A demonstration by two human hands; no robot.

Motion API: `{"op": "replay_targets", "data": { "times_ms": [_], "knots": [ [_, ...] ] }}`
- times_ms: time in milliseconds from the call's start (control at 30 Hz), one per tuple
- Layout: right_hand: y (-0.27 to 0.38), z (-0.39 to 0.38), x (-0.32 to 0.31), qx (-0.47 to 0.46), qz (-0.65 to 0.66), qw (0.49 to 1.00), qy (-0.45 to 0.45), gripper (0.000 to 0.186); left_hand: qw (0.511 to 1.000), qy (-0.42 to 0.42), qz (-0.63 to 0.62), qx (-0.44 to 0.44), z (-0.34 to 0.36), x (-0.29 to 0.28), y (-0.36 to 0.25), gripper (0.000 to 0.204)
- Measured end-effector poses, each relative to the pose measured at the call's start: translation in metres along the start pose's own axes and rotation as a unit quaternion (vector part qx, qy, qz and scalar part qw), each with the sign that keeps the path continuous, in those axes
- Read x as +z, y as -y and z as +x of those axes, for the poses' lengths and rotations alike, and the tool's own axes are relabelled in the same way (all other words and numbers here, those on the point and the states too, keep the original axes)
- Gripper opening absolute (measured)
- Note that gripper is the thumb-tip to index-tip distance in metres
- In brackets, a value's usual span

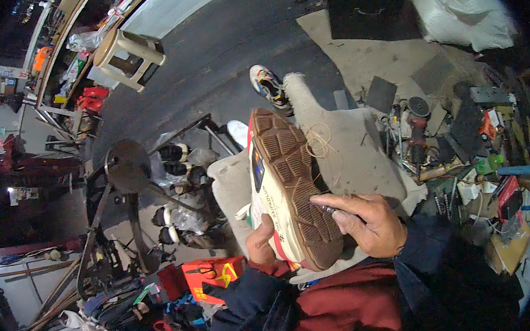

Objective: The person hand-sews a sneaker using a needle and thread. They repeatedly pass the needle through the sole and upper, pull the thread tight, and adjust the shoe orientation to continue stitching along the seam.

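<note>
A metal stand with a round disc on top occupies the floor at far left; a beige stool is positioned beyond it. Dark and white spare shoes, some in clear plastic, are grouped left of the pale cloth over my lap. A red-orange box is located off the cloth's near left corner. My left hand is clamped on the heel-end sidewall of the shoe; its other fingers are largely hidden. The shoe is held over the cloth's left half, brown sole facing me, toe toward the far edge, heel toward the near edge. Loops of pale thread hang beside the sole. My right hand has thumb and index together on a small dark item, type unclear, over the sole. Beyond the cloth's right edge: a red grinder, then a green bottle.
</note>
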State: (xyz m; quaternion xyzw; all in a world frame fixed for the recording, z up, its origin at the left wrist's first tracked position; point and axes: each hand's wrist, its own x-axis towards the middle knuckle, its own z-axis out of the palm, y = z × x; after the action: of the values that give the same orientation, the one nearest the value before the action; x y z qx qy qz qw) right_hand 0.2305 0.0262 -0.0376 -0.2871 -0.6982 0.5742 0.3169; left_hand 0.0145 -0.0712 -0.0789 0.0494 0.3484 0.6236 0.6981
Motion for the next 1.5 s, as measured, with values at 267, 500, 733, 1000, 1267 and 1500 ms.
{"op": "replay_targets", "data": {
  "times_ms": [267, 500, 733, 1000, 1267, 1500],
  "knots": [
    [0.004, 0.015, 0.002, -0.021, 0.028, 0.999, 0.016, 0.036, 1.0, 0.002, -0.019, 0.003, -0.002, -0.001, 0.0, 0.071],
    [0.009, 0.016, -0.008, -0.008, -0.038, 0.999, 0.031, 0.036, 1.0, -0.012, -0.006, 0.012, 0.003, -0.001, 0.0, 0.068],
    [0.009, 0.017, -0.015, -0.011, -0.049, 0.998, 0.037, 0.037, 0.999, -0.036, 0.026, 0.009, 0.001, 0.009, 0.0, 0.066],
    [0.003, 0.008, -0.019, 0.011, -0.001, 0.999, 0.032, 0.031, 0.994, -0.031, 0.107, -0.003, -0.001, 0.015, -0.008, 0.063],
    [0.005, 0.015, -0.041, 0.225, 0.163, 0.955, 0.1, 0.026, 0.966, -0.003, 0.253, 0.045, 0.004, 0.02, -0.016, 0.079],
    [0.003, 0.052, -0.077, 0.246, 0.069, 0.929, 0.268, 0.026, 0.948, 0.094, 0.305, -0.008, 0.027, 0.038, -0.043, 0.088]
  ]
}}
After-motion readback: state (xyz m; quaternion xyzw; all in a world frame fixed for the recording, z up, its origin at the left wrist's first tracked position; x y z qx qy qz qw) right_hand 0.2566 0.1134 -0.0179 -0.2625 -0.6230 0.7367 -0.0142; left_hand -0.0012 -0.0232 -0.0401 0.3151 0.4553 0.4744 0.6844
